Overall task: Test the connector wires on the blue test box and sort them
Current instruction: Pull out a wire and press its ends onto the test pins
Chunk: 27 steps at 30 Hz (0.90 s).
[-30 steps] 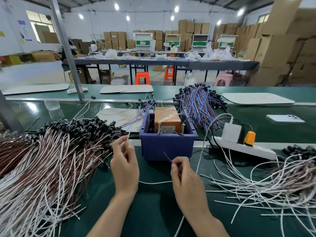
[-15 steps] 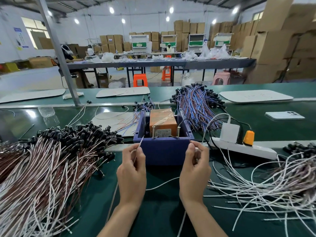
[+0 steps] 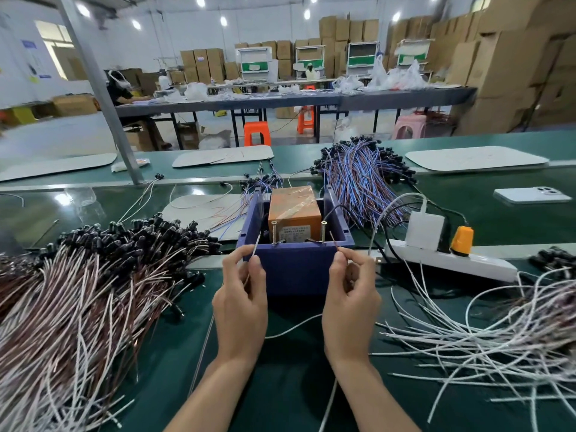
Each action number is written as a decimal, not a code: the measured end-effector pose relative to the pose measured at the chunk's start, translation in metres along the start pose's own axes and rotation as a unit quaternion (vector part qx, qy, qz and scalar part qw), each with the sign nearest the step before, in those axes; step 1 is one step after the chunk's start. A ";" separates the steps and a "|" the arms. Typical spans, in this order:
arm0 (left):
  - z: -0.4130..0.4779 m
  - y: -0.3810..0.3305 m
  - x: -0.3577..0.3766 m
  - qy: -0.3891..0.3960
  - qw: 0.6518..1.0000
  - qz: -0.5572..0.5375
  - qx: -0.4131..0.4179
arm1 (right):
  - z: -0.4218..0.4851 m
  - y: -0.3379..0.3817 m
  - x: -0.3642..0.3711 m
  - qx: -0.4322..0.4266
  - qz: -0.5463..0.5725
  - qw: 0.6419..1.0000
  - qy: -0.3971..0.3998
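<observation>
The blue test box (image 3: 296, 269) stands in the middle of the green bench, with an orange unit (image 3: 294, 210) inside and two upright screws (image 3: 274, 232) at its front rim. My left hand (image 3: 241, 300) pinches one bare wire end (image 3: 256, 244) just left of the left screw. My right hand (image 3: 350, 297) pinches the other wire end (image 3: 333, 240) just right of the right screw. The rest of this white wire (image 3: 293, 327) loops down between my wrists. Neither tip touches a screw.
A big pile of white and brown wires with black connectors (image 3: 78, 291) fills the left. Loose white wires (image 3: 483, 332) spread on the right. Behind the box lie blue and red wires (image 3: 361, 179), a white power strip (image 3: 448, 260) with plugs, and a phone (image 3: 530, 194).
Both hands have risen from the bench toward the box's front rim, carrying the wire ends up close beside the two screws.
</observation>
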State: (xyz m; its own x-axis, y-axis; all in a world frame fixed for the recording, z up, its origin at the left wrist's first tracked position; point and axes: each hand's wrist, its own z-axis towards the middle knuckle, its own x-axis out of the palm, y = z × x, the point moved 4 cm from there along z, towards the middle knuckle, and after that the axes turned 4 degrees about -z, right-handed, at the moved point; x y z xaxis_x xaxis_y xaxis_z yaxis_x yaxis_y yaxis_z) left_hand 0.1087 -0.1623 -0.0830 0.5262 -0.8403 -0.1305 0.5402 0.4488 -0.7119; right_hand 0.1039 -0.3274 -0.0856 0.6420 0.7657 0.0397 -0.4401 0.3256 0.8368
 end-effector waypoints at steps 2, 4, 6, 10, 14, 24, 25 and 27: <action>0.000 0.000 0.001 0.005 1.000 0.002 0.000 | 0.000 0.001 0.000 -0.007 -0.006 1.000 0.002; 0.000 0.000 0.002 0.011 1.000 0.008 0.001 | 0.000 0.000 0.000 -0.009 -0.009 1.000 0.002; 0.000 0.000 0.002 0.014 1.000 0.014 0.001 | -0.001 0.000 0.000 -0.009 -0.012 1.000 0.007; -0.001 0.000 0.003 0.019 1.000 0.019 0.000 | -0.001 0.001 0.001 -0.017 -0.019 1.000 0.011; -0.001 -0.004 0.002 0.023 0.999 0.030 0.009 | -0.002 0.001 0.000 -0.017 -0.017 1.000 0.016; -0.001 -0.005 0.003 0.031 0.999 0.028 -0.006 | -0.003 0.001 0.001 -0.014 -0.018 1.000 0.021; -0.001 -0.006 0.003 0.033 0.999 0.029 -0.007 | -0.003 0.001 0.002 -0.014 -0.017 1.000 0.022; -0.001 -0.006 0.004 0.035 0.999 0.031 -0.006 | -0.003 0.001 0.002 -0.013 -0.016 0.999 0.026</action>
State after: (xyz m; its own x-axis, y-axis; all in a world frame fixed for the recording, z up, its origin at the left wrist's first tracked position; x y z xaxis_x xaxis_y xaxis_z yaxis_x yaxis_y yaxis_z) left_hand 0.1068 -0.1683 -0.0802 0.5106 -0.8307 -0.2220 0.5001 0.4969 -0.7093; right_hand 0.1028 -0.3239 -0.0861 0.6237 0.7815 -0.0158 -0.4367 0.3651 0.8222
